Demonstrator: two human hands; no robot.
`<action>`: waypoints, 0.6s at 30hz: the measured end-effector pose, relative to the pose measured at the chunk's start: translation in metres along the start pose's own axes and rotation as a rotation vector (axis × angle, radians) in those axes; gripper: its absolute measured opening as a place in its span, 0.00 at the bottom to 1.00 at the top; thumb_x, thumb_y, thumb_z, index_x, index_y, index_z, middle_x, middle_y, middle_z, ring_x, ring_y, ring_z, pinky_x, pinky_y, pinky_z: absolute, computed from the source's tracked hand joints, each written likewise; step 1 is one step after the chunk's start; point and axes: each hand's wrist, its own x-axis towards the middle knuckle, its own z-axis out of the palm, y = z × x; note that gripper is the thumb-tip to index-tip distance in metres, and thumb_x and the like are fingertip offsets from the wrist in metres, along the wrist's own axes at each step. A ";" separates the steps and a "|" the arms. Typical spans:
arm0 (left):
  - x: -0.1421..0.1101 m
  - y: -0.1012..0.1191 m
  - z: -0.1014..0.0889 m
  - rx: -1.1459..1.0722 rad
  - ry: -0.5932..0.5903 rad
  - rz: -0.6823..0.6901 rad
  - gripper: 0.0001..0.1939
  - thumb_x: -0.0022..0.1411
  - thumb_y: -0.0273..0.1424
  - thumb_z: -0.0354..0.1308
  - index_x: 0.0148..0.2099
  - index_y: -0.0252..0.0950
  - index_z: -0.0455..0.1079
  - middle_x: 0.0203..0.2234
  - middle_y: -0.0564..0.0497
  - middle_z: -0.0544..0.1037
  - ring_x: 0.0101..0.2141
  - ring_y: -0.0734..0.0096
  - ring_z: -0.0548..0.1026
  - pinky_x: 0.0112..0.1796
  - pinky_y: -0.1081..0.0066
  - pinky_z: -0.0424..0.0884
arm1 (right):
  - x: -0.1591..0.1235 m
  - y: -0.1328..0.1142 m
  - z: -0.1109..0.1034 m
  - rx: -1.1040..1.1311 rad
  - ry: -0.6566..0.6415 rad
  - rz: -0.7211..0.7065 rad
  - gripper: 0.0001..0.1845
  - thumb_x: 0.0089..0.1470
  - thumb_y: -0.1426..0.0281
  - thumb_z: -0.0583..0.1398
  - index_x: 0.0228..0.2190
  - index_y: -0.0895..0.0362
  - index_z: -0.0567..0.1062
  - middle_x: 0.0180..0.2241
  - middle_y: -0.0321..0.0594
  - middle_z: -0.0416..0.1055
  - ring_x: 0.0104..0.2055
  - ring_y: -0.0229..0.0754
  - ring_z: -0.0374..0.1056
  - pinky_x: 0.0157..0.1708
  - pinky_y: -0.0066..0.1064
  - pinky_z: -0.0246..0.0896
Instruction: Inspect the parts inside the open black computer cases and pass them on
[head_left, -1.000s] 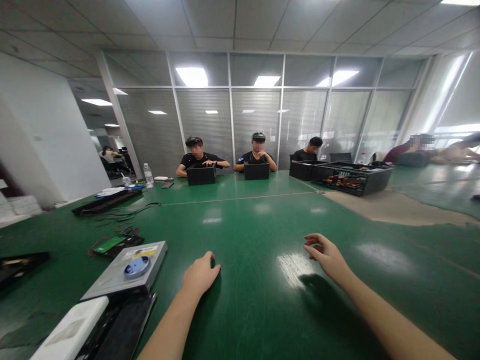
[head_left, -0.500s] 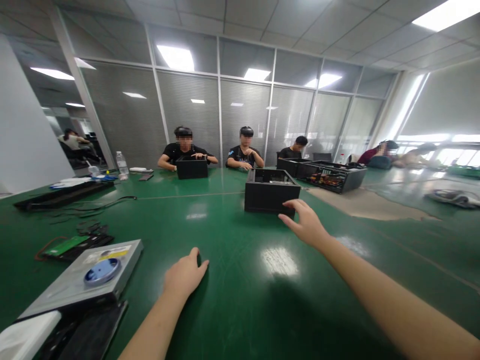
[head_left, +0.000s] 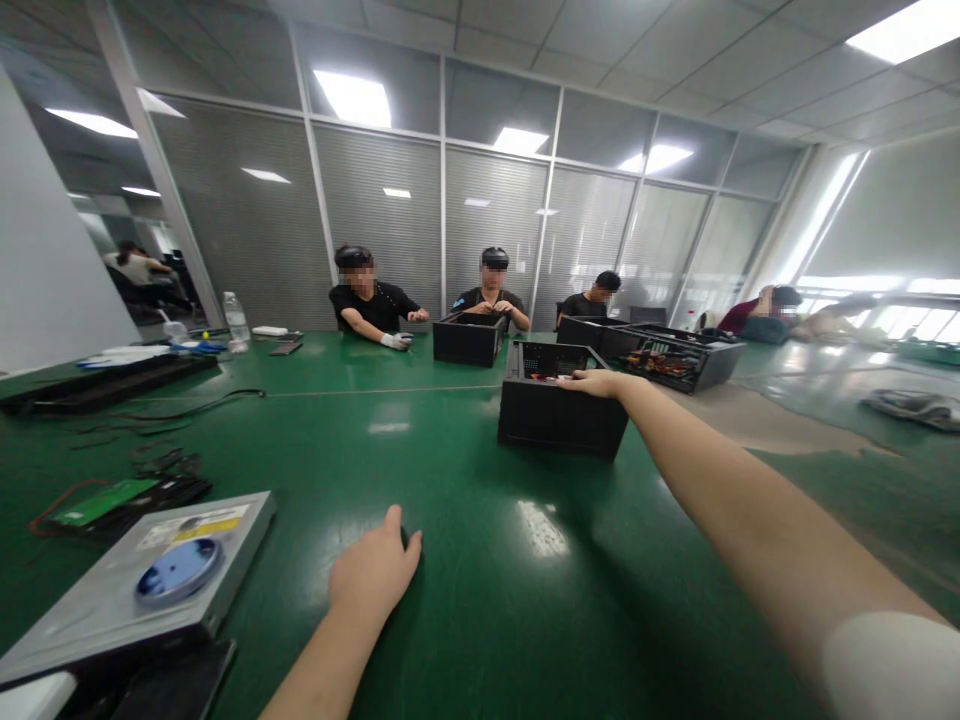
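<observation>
My right hand (head_left: 596,383) is stretched far forward and grips the near top rim of a black open computer case (head_left: 559,420) that stands on the green table (head_left: 465,560). My left hand (head_left: 375,572) rests on the table close to me, fingers loosely curled, holding nothing that I can see. To its left lies a grey optical drive (head_left: 150,590) with a blue round label.
A green circuit board (head_left: 97,502) and cables lie at the left. Across the table several people sit with black cases (head_left: 466,340). An open case with parts (head_left: 675,362) stands at the back right. A water bottle (head_left: 235,318) stands far left.
My right hand has reached further forward and closed on the black case's rim. The case now stands a little closer. My left hand has stayed put.
</observation>
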 end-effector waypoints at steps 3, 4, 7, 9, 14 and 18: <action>-0.001 0.002 -0.002 -0.005 0.005 -0.012 0.23 0.66 0.47 0.41 0.52 0.39 0.65 0.36 0.38 0.81 0.38 0.43 0.79 0.35 0.56 0.70 | -0.025 0.009 -0.005 -0.040 -0.086 -0.074 0.59 0.40 0.39 0.64 0.64 0.62 0.63 0.63 0.56 0.61 0.61 0.61 0.62 0.59 0.44 0.58; -0.001 0.002 -0.003 -0.014 0.008 -0.019 0.24 0.65 0.48 0.41 0.53 0.38 0.65 0.37 0.38 0.81 0.39 0.43 0.79 0.35 0.56 0.70 | -0.038 0.010 -0.006 -0.070 -0.086 -0.115 0.60 0.38 0.42 0.67 0.65 0.62 0.61 0.63 0.56 0.61 0.62 0.62 0.62 0.59 0.43 0.57; -0.002 0.001 -0.006 -0.064 0.033 -0.032 0.29 0.65 0.50 0.41 0.59 0.37 0.61 0.41 0.36 0.80 0.41 0.43 0.79 0.36 0.56 0.70 | -0.091 0.008 -0.010 -0.151 -0.059 -0.251 0.61 0.37 0.45 0.68 0.66 0.62 0.60 0.63 0.55 0.62 0.61 0.63 0.62 0.59 0.44 0.57; -0.002 -0.001 -0.007 -0.087 0.066 -0.029 0.31 0.65 0.51 0.40 0.62 0.38 0.59 0.42 0.36 0.80 0.42 0.43 0.79 0.37 0.56 0.70 | -0.139 0.002 -0.013 -0.151 -0.049 -0.334 0.58 0.39 0.45 0.67 0.65 0.61 0.61 0.62 0.55 0.63 0.60 0.63 0.63 0.59 0.44 0.58; 0.001 -0.006 0.000 -0.079 0.070 0.015 0.30 0.64 0.55 0.39 0.49 0.39 0.71 0.41 0.38 0.80 0.41 0.45 0.78 0.37 0.57 0.70 | -0.288 -0.016 -0.035 -0.102 -0.052 -0.503 0.53 0.41 0.48 0.69 0.63 0.58 0.64 0.61 0.52 0.65 0.59 0.62 0.64 0.59 0.49 0.58; 0.002 -0.006 0.008 -0.043 0.075 0.083 0.29 0.63 0.56 0.41 0.42 0.40 0.72 0.40 0.40 0.80 0.40 0.49 0.78 0.36 0.60 0.70 | -0.372 -0.022 -0.077 0.011 -0.251 -0.566 0.55 0.36 0.46 0.71 0.63 0.52 0.66 0.60 0.47 0.67 0.58 0.63 0.66 0.57 0.48 0.63</action>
